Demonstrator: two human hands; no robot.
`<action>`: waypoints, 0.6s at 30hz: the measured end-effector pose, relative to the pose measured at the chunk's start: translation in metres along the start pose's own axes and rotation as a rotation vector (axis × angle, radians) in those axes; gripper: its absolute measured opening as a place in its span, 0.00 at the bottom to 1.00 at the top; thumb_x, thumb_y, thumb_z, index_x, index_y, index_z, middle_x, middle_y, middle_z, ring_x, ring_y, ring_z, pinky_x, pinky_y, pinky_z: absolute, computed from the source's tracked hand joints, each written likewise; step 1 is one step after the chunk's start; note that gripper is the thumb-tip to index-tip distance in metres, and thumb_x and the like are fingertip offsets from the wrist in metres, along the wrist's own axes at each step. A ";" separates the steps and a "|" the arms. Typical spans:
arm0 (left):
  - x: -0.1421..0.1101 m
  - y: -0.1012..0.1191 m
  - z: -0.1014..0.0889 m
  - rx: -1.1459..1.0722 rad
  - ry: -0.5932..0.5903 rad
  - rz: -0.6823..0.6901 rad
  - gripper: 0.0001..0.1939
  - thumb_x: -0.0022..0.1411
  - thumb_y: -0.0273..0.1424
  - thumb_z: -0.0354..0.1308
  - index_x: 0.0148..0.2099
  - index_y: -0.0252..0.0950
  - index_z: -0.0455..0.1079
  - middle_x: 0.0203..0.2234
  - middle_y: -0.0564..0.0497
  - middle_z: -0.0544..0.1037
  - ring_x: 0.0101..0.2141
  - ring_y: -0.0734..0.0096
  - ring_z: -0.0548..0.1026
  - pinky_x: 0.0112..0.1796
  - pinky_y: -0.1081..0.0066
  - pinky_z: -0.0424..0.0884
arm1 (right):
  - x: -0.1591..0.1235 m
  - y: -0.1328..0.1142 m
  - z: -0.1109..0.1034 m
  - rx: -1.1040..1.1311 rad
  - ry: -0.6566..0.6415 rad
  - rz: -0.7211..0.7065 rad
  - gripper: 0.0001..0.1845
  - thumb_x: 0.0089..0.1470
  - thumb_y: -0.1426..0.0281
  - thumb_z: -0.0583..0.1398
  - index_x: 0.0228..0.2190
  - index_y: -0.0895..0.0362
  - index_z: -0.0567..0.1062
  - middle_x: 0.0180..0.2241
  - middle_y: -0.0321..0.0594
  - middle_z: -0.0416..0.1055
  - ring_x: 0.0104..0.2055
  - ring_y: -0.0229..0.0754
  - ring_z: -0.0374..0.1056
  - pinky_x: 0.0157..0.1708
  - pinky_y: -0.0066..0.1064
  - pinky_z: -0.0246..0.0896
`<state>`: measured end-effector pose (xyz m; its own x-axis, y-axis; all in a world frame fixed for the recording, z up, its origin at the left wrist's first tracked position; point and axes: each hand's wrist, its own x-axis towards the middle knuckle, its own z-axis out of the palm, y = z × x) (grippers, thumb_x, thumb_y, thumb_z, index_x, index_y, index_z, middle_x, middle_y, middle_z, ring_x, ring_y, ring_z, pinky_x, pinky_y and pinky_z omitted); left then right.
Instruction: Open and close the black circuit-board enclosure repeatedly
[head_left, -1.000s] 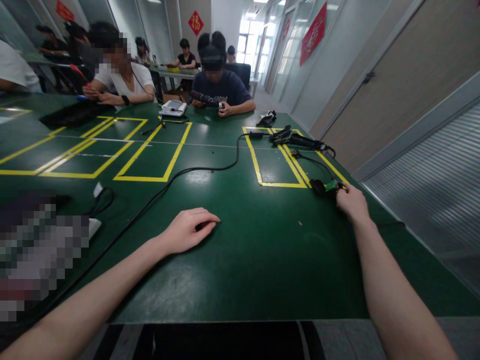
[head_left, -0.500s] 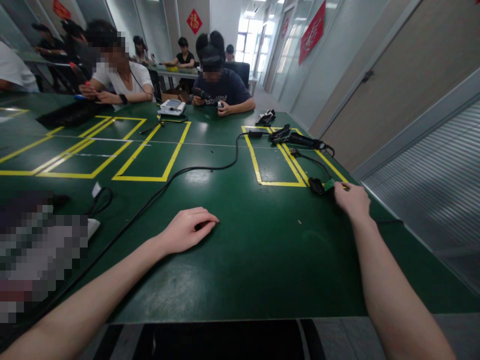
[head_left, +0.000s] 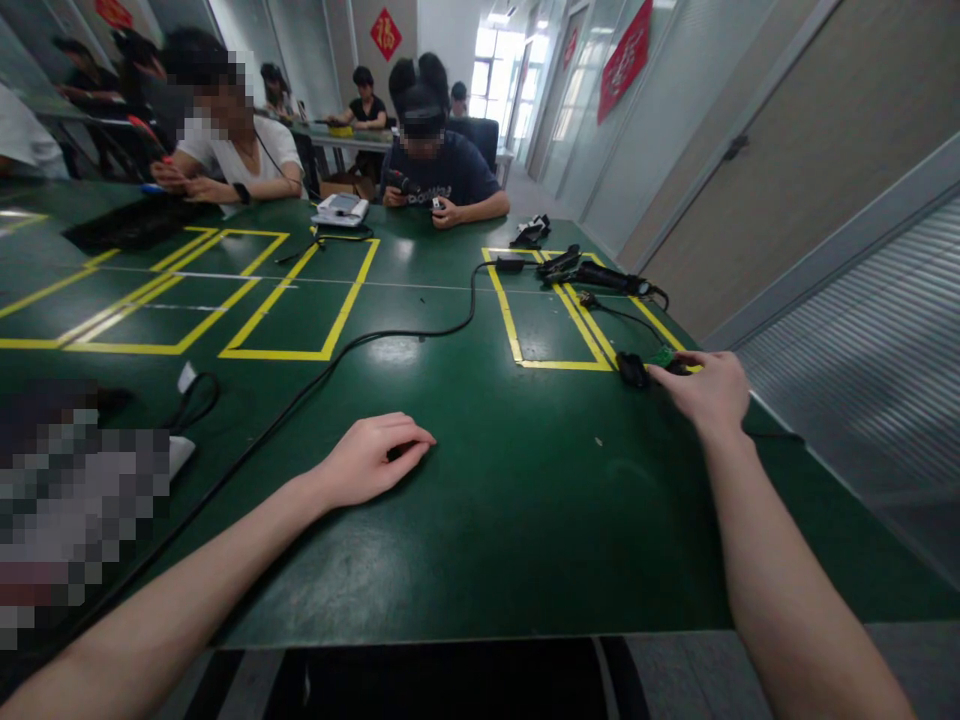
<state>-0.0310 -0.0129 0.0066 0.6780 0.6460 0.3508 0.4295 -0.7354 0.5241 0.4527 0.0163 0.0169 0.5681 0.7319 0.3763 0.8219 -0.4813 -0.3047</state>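
My left hand [head_left: 379, 460] rests on the green table [head_left: 480, 560], its fingers loosely curled and the tips meeting the thumb; nothing shows in it. My right hand [head_left: 709, 390] is at the right edge of the table, thumb and fingers apart. It reaches around a small dark part [head_left: 677, 367], which is partly hidden by the fingers. Just behind the fingertips is a small green circuit board [head_left: 663, 356]. Beside the thumb, to its left, lies a black rounded piece [head_left: 634, 370]. Whether the hand touches the dark part is hard to see.
A long black cable [head_left: 330, 370] crosses the table to an inline box [head_left: 510, 265]. Beyond my right hand lie a black handheld tool [head_left: 607, 278] and a plug [head_left: 587, 300]. Yellow tape [head_left: 562, 366] marks rectangles. Two people sit opposite. A white device [head_left: 340, 210] stands at the far side.
My right hand has opened its thumb away from the fingers. The green board now sits a little farther back, and a dark part shows at the fingers. My left hand has stayed put.
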 end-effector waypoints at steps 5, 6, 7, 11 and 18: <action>0.000 0.000 0.000 0.010 0.003 0.012 0.12 0.73 0.30 0.54 0.45 0.36 0.79 0.36 0.49 0.83 0.35 0.69 0.81 0.38 0.71 0.75 | -0.001 0.002 0.002 0.011 -0.009 -0.031 0.20 0.50 0.58 0.66 0.42 0.58 0.83 0.43 0.54 0.76 0.43 0.63 0.73 0.40 0.49 0.69; 0.000 0.000 0.000 0.012 0.004 0.014 0.12 0.73 0.30 0.54 0.45 0.36 0.79 0.36 0.49 0.83 0.35 0.69 0.81 0.38 0.71 0.75 | -0.001 0.002 0.003 0.002 -0.003 -0.029 0.20 0.50 0.58 0.65 0.42 0.57 0.83 0.43 0.54 0.77 0.43 0.64 0.74 0.39 0.50 0.69; 0.000 0.000 0.000 0.013 0.003 0.016 0.12 0.73 0.30 0.54 0.45 0.36 0.79 0.36 0.49 0.83 0.35 0.69 0.81 0.38 0.71 0.75 | 0.000 0.003 0.004 -0.008 0.004 -0.026 0.20 0.51 0.59 0.65 0.42 0.56 0.83 0.43 0.54 0.78 0.44 0.64 0.74 0.39 0.50 0.69; 0.001 0.001 0.000 0.013 0.006 0.021 0.12 0.73 0.30 0.53 0.45 0.36 0.79 0.36 0.49 0.83 0.35 0.69 0.81 0.38 0.71 0.75 | 0.000 0.002 0.007 -0.022 -0.033 -0.005 0.22 0.52 0.59 0.62 0.46 0.55 0.82 0.43 0.54 0.80 0.44 0.66 0.75 0.39 0.50 0.70; 0.001 0.002 -0.001 0.017 0.006 0.031 0.12 0.73 0.30 0.53 0.45 0.36 0.79 0.35 0.49 0.82 0.35 0.70 0.81 0.38 0.72 0.75 | -0.006 -0.002 0.002 0.066 -0.051 -0.166 0.22 0.56 0.65 0.57 0.50 0.55 0.80 0.52 0.52 0.77 0.51 0.62 0.74 0.44 0.48 0.70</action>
<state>-0.0302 -0.0132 0.0085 0.6875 0.6240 0.3715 0.4182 -0.7584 0.5000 0.4478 0.0138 0.0130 0.4202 0.8233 0.3817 0.8989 -0.3200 -0.2995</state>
